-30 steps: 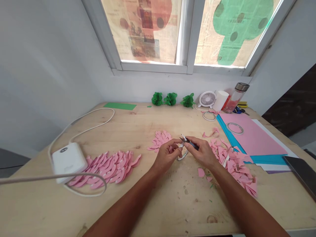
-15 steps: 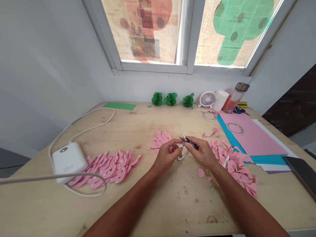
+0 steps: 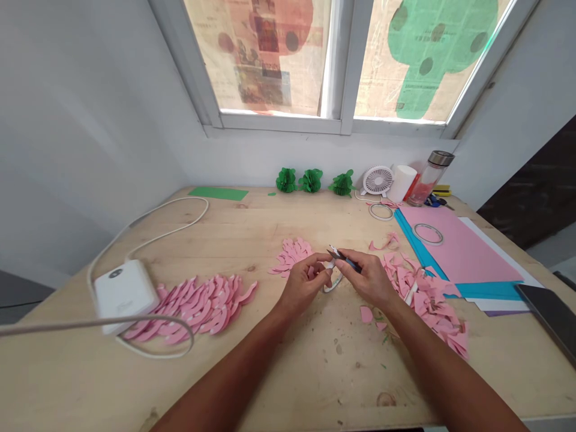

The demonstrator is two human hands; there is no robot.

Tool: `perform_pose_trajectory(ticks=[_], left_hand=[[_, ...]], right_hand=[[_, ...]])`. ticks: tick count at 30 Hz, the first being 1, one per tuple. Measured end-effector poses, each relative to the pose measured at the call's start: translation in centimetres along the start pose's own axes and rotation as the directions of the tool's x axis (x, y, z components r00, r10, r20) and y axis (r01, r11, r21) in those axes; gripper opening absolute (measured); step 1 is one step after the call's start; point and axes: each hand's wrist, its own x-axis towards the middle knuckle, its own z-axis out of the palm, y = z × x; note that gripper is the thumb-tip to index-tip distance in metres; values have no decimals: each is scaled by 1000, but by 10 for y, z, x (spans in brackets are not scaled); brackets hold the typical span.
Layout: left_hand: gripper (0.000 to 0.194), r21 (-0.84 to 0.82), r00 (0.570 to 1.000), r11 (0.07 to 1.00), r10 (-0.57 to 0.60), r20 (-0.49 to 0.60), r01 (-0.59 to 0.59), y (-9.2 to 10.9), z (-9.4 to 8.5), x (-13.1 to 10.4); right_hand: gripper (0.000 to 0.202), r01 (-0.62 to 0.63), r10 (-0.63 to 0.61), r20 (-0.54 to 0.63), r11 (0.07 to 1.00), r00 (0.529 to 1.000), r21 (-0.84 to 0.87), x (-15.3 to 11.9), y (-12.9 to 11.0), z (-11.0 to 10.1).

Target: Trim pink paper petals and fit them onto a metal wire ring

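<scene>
Near the middle of the table, my left hand (image 3: 306, 279) pinches a white strip of tape (image 3: 332, 264). Part of a tape roll (image 3: 333, 284) shows just below the fingertips, partly covered by my hands. Closed around a pair of dark scissors (image 3: 349, 261) is my right hand (image 3: 369, 277); the blades point left, at the strip. Small white bits (image 3: 333, 248) stick to the blade tips. Behind my left hand lies a fan of pink paper pieces (image 3: 291, 254). Pink paper scraps (image 3: 427, 300) are heaped beside my right forearm.
A larger pile of curved pink pieces (image 3: 202, 306) lies left, next to a white power bank (image 3: 126, 291) with a looping cable. Green paper balls (image 3: 310, 180), a small fan (image 3: 378, 180) and a bottle (image 3: 431, 179) line the back. Coloured sheets (image 3: 463, 246) and a phone (image 3: 549, 318) lie right.
Almost nothing differs. Both hands keep their place and grip, with the scissors still at the tape strip; the view has shifted very slightly.
</scene>
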Motion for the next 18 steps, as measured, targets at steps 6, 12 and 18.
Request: perform_pose_trajectory(ticks=[6, 12, 18], left_hand=[[28, 0, 1000, 1000, 13, 0, -13, 1, 0, 0], [27, -6, 1000, 1000, 16, -2, -16, 2, 1, 0], [27, -23, 997, 1000, 17, -69, -19, 1, -1, 2]], right_hand=[[37, 3, -4, -34, 1000, 999, -22, 0, 1, 1], [34, -1, -2, -55, 998, 998, -55, 0, -1, -1], [33, -5, 3, -26, 997, 1000, -80, 0, -1, -4]])
